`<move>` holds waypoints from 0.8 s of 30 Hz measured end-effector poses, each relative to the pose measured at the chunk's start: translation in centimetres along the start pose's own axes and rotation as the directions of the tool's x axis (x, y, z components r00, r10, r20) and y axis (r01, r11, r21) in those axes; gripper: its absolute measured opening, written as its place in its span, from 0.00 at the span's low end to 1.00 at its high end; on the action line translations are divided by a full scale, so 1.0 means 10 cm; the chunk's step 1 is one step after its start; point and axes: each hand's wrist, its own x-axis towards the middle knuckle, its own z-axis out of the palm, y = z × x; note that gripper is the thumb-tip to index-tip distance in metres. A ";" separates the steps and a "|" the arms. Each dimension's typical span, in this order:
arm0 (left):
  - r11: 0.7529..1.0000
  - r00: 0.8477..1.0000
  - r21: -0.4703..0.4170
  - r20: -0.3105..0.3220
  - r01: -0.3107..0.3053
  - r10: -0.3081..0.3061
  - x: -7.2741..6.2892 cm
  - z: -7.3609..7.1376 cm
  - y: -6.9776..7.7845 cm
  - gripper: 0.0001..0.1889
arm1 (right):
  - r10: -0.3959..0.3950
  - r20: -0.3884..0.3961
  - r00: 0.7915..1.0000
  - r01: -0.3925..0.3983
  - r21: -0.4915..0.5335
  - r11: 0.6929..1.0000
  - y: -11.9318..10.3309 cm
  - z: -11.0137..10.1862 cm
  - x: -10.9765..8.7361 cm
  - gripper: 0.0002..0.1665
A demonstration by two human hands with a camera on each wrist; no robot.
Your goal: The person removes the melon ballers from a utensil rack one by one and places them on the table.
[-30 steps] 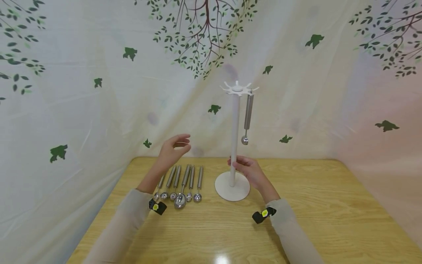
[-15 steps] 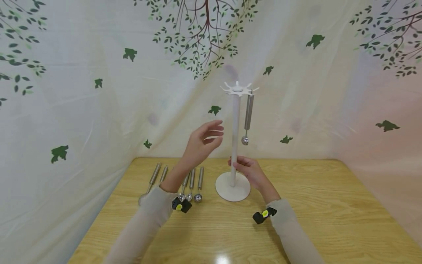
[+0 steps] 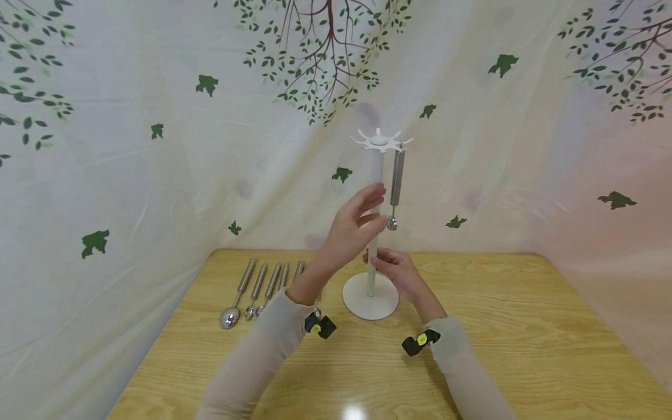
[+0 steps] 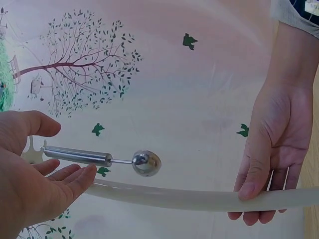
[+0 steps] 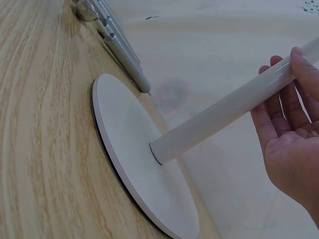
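A white utensil stand [image 3: 353, 303] stands on the table, its pole rising to a ring of hooks [image 3: 378, 141]. From one hook on the right hangs a steel melon baller [image 3: 398, 178], round head downward. My left hand [image 3: 354, 233] is raised in front of the pole, fingers apart and holding nothing. In the left wrist view its thumb and fingers flank the melon baller's handle [image 4: 75, 155], with a gap on the thumb side. Low on the pole [image 5: 214, 114], my right hand [image 3: 401, 274] grips it between thumb and fingers.
Left of the stand, several steel utensils lie in a row, with a larger spoon [image 3: 230, 317] at the left end; my left forearm covers part of the row. Behind the wooden table [image 3: 514, 326] hangs a leaf-printed cloth [image 3: 294, 157].
My left hand has moved right from above the row of utensils to the pole and the hanging melon baller. My right hand has stayed on the pole.
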 end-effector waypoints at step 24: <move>0.999 0.999 0.026 -0.030 0.034 -0.034 0.17 0.23 0.03 0.36 | 0.010 0.007 1.000 -0.010 0.011 1.000 -0.01 0.01 -0.02 0.13</move>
